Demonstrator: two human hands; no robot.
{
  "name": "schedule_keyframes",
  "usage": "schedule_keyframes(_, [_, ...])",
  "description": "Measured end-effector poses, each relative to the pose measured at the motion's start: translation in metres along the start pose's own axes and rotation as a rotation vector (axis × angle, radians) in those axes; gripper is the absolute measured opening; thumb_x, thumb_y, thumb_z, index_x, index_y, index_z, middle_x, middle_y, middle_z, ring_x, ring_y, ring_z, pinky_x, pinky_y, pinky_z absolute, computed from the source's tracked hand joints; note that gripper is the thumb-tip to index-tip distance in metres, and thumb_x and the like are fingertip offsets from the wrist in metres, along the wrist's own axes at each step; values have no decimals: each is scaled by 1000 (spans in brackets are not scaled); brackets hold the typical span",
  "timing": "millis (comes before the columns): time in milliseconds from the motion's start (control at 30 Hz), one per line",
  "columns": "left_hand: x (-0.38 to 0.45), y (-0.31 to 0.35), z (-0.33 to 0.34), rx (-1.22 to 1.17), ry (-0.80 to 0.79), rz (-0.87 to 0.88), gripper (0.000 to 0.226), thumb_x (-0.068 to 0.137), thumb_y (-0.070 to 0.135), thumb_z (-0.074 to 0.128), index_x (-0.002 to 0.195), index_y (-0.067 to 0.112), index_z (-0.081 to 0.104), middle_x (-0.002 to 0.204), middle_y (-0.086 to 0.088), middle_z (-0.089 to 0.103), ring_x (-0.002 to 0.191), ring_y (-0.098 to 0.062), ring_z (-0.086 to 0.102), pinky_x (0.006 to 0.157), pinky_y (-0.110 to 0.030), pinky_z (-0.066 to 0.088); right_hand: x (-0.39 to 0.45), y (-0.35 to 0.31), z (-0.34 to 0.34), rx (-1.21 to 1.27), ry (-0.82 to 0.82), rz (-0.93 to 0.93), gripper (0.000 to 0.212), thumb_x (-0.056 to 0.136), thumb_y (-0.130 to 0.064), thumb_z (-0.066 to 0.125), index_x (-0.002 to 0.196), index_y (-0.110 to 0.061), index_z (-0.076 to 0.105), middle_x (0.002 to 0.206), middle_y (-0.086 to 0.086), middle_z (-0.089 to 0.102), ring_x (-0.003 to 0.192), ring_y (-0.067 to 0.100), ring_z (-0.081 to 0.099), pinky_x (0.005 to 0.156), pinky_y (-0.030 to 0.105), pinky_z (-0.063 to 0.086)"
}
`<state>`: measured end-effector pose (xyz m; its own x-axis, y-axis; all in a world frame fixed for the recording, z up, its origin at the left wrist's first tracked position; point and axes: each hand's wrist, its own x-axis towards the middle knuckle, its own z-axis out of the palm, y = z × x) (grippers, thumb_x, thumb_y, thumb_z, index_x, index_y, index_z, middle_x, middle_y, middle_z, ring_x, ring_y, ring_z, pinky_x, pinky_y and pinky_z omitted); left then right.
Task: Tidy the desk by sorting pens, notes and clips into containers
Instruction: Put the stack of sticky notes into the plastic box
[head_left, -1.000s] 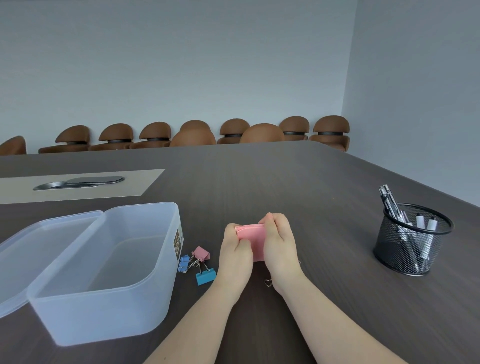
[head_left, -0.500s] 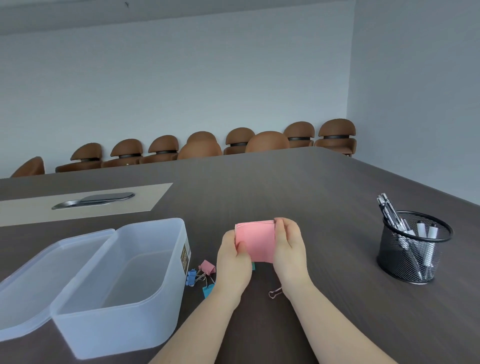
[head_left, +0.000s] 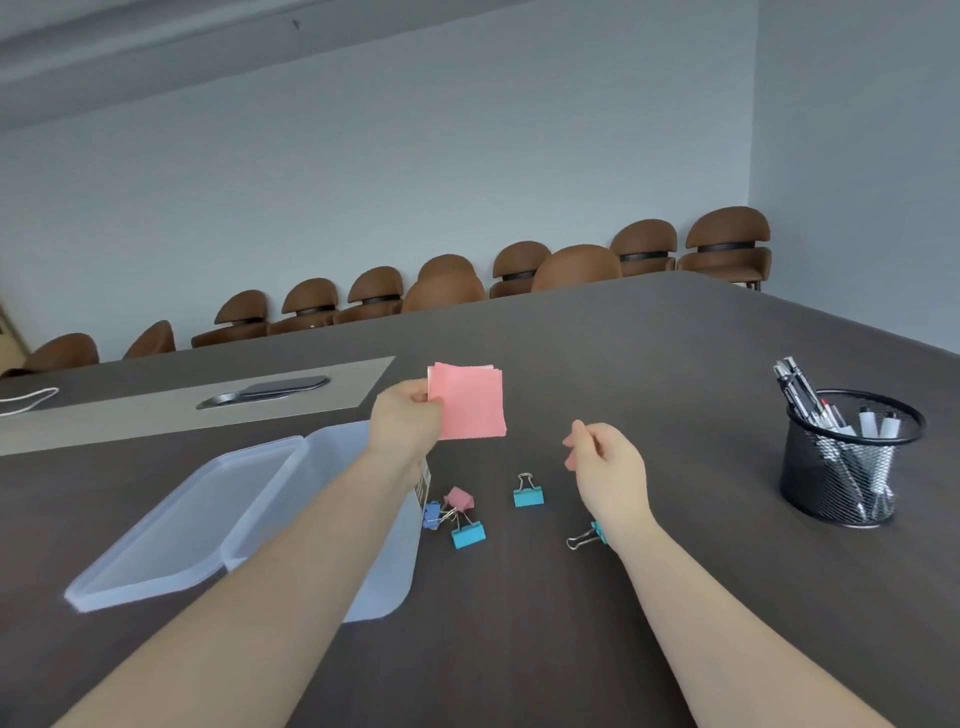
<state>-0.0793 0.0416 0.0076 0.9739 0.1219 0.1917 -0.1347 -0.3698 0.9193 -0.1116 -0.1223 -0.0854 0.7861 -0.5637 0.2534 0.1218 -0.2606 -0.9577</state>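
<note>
far left, a white cord (head_left: 26, 402) lies on the dark table (head_left: 649, 374), beside a pale inlay strip (head_left: 171, 410) with a grey metal plate (head_left: 262, 391) set in it. nearer, a clear plastic box (head_left: 387, 577) sits with its lid (head_left: 176, 519) lying open to the left; the left forearm crosses over the box, hiding most of it.

left hand (head_left: 404, 423) is raised above the box's far end — thumb and fingers pinch the left edge of a pink sticky note pad (head_left: 470, 408), held off the table, face toward the camera.

below the pad, on the table just right of the box: a cluster of binder clips touching each other — blue clip (head_left: 431, 514), pink clip (head_left: 460, 498), teal clip (head_left: 468, 534). a second teal clip (head_left: 528, 493) stands apart to the right. a third teal clip (head_left: 589, 538) lies on its side, partly hidden by the right wrist.

right hand (head_left: 608, 467) hovers above the table, fingers loosely curled, grasping nothing, well apart from the pad.

far right, a black mesh cup (head_left: 841, 467) stands upright, holding pens (head_left: 810, 395) that lean left and two white-capped markers (head_left: 878, 423).

along the far wall, a row of brown chairs (head_left: 519, 265).
</note>
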Motion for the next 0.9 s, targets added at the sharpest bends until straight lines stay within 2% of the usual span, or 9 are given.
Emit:
schedule_keyframes(133, [23, -9, -34, -10, 81, -68, 43, 91, -3, 46, 132, 7, 54, 111, -7, 59, 103, -26, 56, 89, -32, 48, -5, 4, 2, -23, -40, -14, 32, 99, -27, 42, 85, -7, 63, 66, -3, 56, 63, 6, 50, 60, 17, 38])
schedule_keyframes(200, [38, -17, -52, -8, 100, -130, 38, 89, -2, 53, 126, 6, 58, 114, -12, 62, 106, -30, 60, 94, -39, 51, -6, 5, 1, -21, -31, -8, 32, 98, -27, 42, 84, -7, 63, 66, -2, 56, 64, 8, 51, 59, 19, 39])
schedule_keyframes(267, [53, -27, -72, 5, 88, -186, 23, 88, -3, 54, 107, 6, 65, 105, -15, 63, 97, -31, 61, 86, -39, 52, -7, 4, -1, -30, -14, -23, 32, 98, -28, 42, 83, -8, 63, 68, 0, 57, 64, 12, 51, 58, 20, 39])
schedule_keyframes(367, [73, -47, -100, 107, 111, -235, 17, 88, -5, 51, 80, 7, 60, 99, -16, 59, 89, -31, 57, 82, -41, 53, -8, -1, -1, -33, -9, -50, 32, 98, -29, 43, 82, -11, 63, 69, 3, 58, 63, 15, 49, 57, 23, 39])
schedule_keyframes(433, [81, -58, -112, 229, 126, -248, 18, 88, -3, 50, 74, 7, 55, 94, -17, 57, 85, -30, 54, 82, -42, 53, -9, -3, 2, -54, -22, -75, 31, 98, -29, 44, 82, -10, 64, 70, 5, 60, 63, 15, 50, 58, 24, 39])
schedule_keyframes(567, [87, -72, -114, 484, 58, -254, 28, 89, 2, 45, 61, 7, 42, 66, -10, 45, 74, -29, 46, 67, -30, 42, -12, -5, 5, -94, -43, -117, 31, 98, -27, 45, 81, -10, 64, 69, 4, 60, 64, 12, 52, 58, 22, 39])
schedule_keyframes(733, [93, -78, -98, 674, -6, -231, 38, 91, 2, 44, 54, 6, 36, 54, -7, 39, 49, -20, 39, 45, -24, 33, -11, -3, 7, -113, -45, -126, 30, 98, -27, 45, 80, -11, 64, 67, 3, 59, 63, 12, 52, 59, 22, 40])
schedule_keyframes(800, [103, -85, -91, 697, -34, -219, 38, 90, 0, 46, 55, 10, 36, 57, -4, 39, 56, -23, 46, 52, -25, 43, -10, -1, 8, -130, -46, -130, 31, 97, -27, 45, 79, -12, 64, 67, 4, 60, 63, 13, 52, 58, 23, 40])
schedule_keyframes(900, [104, -85, -81, 816, -76, -165, 17, 91, 1, 46, 76, 8, 50, 81, -6, 56, 91, -29, 58, 77, -30, 48, -10, 0, 9, -143, -56, -128, 30, 97, -27, 46, 78, -12, 64, 66, 4, 60, 63, 13, 52, 58, 23, 39])
